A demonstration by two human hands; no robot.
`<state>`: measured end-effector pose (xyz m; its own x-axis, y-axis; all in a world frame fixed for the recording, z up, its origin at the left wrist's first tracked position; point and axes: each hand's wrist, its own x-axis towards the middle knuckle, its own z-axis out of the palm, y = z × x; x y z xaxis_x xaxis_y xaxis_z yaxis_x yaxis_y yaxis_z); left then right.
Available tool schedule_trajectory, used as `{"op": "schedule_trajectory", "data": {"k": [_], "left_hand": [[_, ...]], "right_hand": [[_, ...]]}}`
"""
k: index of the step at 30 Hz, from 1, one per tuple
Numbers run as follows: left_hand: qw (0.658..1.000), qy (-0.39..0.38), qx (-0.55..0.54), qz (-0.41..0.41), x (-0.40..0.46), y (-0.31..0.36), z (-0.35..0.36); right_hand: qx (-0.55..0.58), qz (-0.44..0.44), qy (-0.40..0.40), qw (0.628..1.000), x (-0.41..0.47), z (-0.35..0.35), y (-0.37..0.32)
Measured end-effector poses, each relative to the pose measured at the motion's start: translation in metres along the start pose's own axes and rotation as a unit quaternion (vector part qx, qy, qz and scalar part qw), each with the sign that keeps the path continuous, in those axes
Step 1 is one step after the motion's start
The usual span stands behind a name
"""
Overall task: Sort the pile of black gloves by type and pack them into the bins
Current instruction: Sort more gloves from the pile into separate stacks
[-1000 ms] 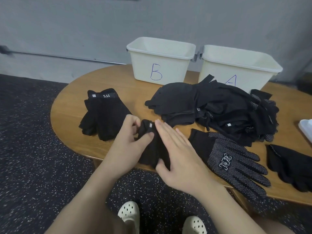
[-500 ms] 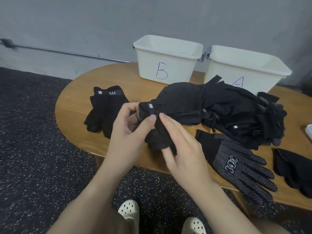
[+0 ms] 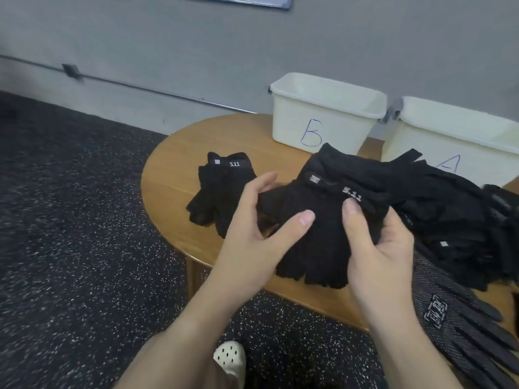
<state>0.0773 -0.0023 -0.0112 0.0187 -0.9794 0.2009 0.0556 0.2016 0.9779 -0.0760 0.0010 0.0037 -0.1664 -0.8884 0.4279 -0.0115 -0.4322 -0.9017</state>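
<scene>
A black glove (image 3: 323, 234) marked "5.11" in white on its cuff band, with a small grey tag beside the writing, is held above the near edge of the round wooden table (image 3: 174, 175). It is gripped on its left side by the left hand (image 3: 252, 237), thumb on top and fingers curled behind the fabric, and on its right side by the right hand (image 3: 376, 248), thumb pressed just below the lettering and fingers wrapped beneath. The same "5.11" mark and grey tag are read on the sorted gloves (image 3: 222, 192) lying to the left on the table. A blue handwritten "B" is seen on the left bin (image 3: 325, 119), and a blue "A", partly hidden, on the right bin (image 3: 455, 141), both at the far side. The pile of black gloves (image 3: 449, 214) is spread between the bins and the hands. A dotted glove (image 3: 455, 324) bearing a square white emblem, not legible, is laid at the near right.

Compared with half a second ago, the glove has been raised and spread open between both hands, so that its "5.11" band is now exposed; earlier it was bunched. The view has been shifted leftward.
</scene>
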Motion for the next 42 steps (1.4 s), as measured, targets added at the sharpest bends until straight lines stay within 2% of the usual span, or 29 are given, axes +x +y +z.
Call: {"op": "schedule_trajectory", "data": {"k": [2,4,8,15,22,26,30,37,40,42], "left_hand": [[0.997,-0.005,-0.063,-0.037,0.000,0.002,-0.004],[0.993,0.004,-0.108,-0.038,0.000,0.004,-0.009],[0.991,0.023,-0.129,-0.004,0.001,0.007,-0.022],[0.988,0.136,-0.064,0.044,0.010,0.000,-0.042],[0.966,0.257,0.014,0.016,0.024,-0.008,-0.065],[0.961,0.259,0.092,-0.011,0.029,-0.015,-0.074],[0.955,0.254,0.143,-0.052,0.032,-0.024,-0.080],[0.941,0.250,0.214,-0.086,0.034,-0.031,-0.084],[0.921,0.284,0.262,-0.057,0.035,-0.031,-0.084],[0.896,0.288,0.336,0.028,0.039,-0.032,-0.085]], "right_hand": [[0.059,0.042,-0.006,0.997,0.004,0.008,0.003],[0.095,0.061,-0.009,0.994,0.008,0.018,0.004],[0.074,0.064,-0.033,0.995,0.023,0.035,0.004],[0.011,0.114,-0.089,0.990,0.068,0.070,0.013],[-0.027,0.126,-0.099,0.987,0.102,0.107,0.047],[-0.073,0.137,-0.144,0.977,0.113,0.121,0.062],[-0.179,0.121,-0.192,0.957,0.121,0.129,0.077],[-0.270,0.124,-0.192,0.935,0.122,0.134,0.100],[-0.294,0.110,-0.189,0.930,0.121,0.133,0.104],[-0.322,0.091,-0.186,0.924,0.118,0.133,0.105]]}}
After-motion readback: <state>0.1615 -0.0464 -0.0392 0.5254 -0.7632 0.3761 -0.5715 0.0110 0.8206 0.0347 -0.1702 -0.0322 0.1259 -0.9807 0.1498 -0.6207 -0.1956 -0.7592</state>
